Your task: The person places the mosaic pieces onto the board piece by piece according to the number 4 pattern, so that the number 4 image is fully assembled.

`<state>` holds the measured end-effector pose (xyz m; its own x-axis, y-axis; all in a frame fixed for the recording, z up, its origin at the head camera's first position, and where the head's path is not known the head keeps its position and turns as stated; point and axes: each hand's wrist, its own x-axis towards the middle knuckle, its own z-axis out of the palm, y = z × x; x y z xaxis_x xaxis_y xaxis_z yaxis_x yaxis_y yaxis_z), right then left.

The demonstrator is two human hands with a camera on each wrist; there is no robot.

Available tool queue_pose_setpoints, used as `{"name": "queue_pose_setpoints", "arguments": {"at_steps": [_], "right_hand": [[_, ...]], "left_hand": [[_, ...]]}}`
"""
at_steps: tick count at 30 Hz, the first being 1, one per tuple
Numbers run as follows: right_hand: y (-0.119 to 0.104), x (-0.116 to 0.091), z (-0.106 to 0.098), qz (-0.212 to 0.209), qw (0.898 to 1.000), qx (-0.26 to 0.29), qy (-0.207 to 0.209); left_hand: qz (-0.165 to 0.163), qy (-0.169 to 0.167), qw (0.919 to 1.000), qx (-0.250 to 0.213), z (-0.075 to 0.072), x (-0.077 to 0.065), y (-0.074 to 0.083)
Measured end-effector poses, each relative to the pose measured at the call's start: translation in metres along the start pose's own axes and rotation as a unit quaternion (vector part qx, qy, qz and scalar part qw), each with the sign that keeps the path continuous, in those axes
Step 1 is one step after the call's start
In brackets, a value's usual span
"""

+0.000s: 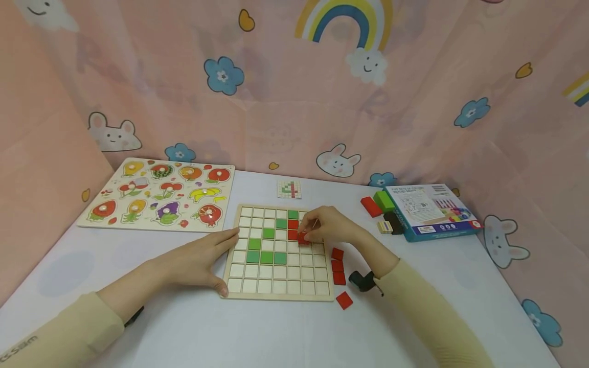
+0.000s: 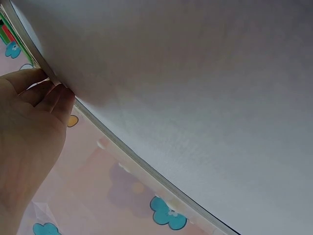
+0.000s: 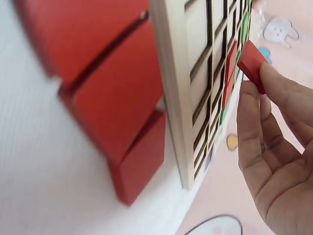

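Observation:
My right hand (image 1: 330, 224) pinches a red square tile (image 3: 252, 66) between thumb and fingers, over the upper right part of the wooden grid board (image 1: 280, 297). Just left of it, two red tiles (image 1: 293, 224) sit in grid cells. Several green tiles (image 1: 268, 233) run diagonally down the board from the top and along a lower row. My left hand (image 1: 195, 260) rests against the board's left edge, fingers extended and thumb at the near corner. The left wrist view shows its fingertips at an edge. Loose red tiles (image 1: 338, 267) lie just right of the board.
A small pattern card (image 1: 289, 189) lies behind the board. At the back left is a fruit knob puzzle (image 1: 153, 203). A flat box (image 1: 432, 214) stands at the back right, beside red (image 1: 370, 206), green (image 1: 384, 201) and black blocks (image 1: 393, 223). Pink printed cloth hangs behind the table.

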<state>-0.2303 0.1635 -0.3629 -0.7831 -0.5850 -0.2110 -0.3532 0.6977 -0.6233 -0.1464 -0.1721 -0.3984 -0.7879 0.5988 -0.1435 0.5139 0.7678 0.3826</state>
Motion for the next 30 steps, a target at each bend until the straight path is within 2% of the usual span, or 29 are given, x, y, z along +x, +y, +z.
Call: {"name": "queue_pose_setpoints", "arguments": {"at_steps": [8,16,20,24,30], "right_hand": [[-0.013,0.007,0.014,-0.028,0.999,-0.022,-0.011],[-0.019,0.009,0.018,-0.010,0.999,-0.041,-0.005],[-0.021,0.010,0.020,-0.014,0.998,-0.068,0.004],[-0.019,0.010,0.021,-0.020,0.996,-0.087,0.006],[0.001,-0.003,0.006,0.002,0.999,-0.046,-0.013]], "left_hand": [[-0.001,-0.001,1.0000,-0.002,0.000,0.000,0.001],[-0.001,-0.001,1.0000,-0.001,0.001,0.000,-0.001],[-0.001,0.001,1.0000,0.001,0.001,0.000,-0.001],[-0.002,0.001,1.0000,0.000,0.002,0.000,-0.002],[-0.001,0.000,1.0000,-0.002,0.001,0.000,-0.001]]}}
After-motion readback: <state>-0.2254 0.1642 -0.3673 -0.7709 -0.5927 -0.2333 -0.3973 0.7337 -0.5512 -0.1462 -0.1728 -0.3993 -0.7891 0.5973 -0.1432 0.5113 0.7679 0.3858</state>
